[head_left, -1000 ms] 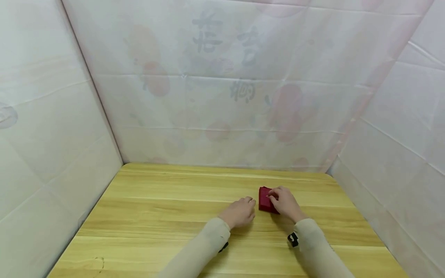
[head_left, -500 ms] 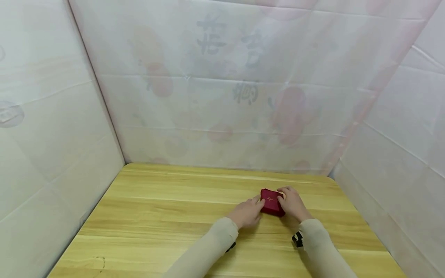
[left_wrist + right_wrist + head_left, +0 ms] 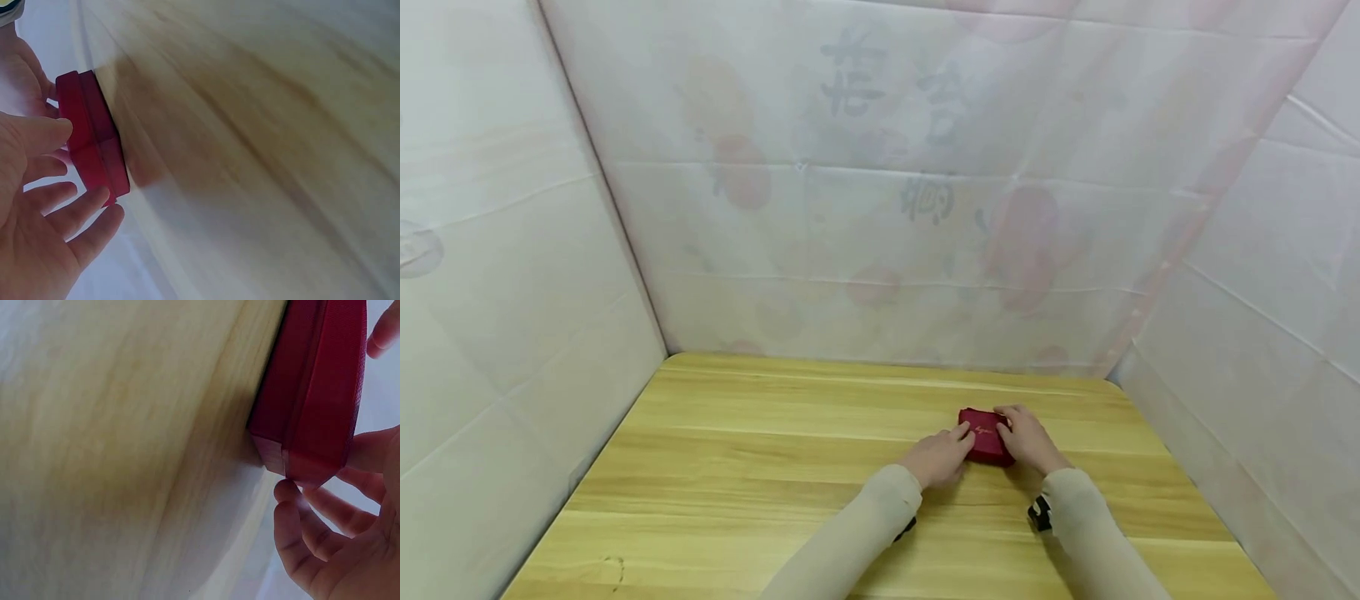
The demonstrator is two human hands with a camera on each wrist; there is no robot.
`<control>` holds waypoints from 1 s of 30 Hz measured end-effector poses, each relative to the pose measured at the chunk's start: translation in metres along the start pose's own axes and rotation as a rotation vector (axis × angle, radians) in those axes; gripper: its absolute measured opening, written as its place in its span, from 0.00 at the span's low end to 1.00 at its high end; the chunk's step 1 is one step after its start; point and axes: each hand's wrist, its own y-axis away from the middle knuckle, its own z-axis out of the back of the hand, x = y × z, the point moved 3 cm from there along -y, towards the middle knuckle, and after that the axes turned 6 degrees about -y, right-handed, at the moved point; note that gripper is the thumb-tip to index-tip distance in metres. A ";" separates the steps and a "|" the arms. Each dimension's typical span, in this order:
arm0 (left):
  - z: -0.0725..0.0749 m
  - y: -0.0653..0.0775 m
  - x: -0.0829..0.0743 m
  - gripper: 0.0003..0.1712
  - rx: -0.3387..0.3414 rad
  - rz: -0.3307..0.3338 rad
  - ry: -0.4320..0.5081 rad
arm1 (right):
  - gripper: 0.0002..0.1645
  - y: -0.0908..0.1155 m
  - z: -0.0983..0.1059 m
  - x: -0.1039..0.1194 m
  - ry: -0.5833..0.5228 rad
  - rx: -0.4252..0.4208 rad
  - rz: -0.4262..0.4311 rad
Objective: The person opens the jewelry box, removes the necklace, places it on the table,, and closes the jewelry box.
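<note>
A small dark red lidded box [image 3: 988,448] with gold lettering on its top sits on the wooden table, between both hands. My left hand [image 3: 937,457] holds its left side, the thumb on the lid and the fingers spread along the edge. From the right, my right hand [image 3: 1032,442] grips the opposite side, thumb at the top edge and fingertips at a corner. In the left wrist view the box [image 3: 94,140] shows a seam between lid and base. The right wrist view shows the box [image 3: 328,394] close up, its base right at the tabletop.
The light wooden table [image 3: 737,467] has rounded back corners. Pale printed fabric [image 3: 880,275] hangs behind it, with a white sheet [image 3: 482,333] on the left and another on the right. A dark curved mark [image 3: 620,571] shows at the table's front left.
My left hand has moved right and onto the box. My right hand has shifted from over the box's top to its right side, uncovering the gold lettering.
</note>
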 end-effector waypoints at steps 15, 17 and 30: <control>0.000 -0.002 0.002 0.17 -0.026 -0.008 0.011 | 0.18 0.000 -0.007 0.004 0.038 0.031 0.018; -0.001 -0.003 0.002 0.17 -0.026 -0.004 0.015 | 0.18 0.001 -0.009 0.003 0.056 0.034 0.025; -0.003 -0.004 0.012 0.18 -0.037 0.029 0.093 | 0.17 0.004 -0.012 0.009 0.069 0.016 0.069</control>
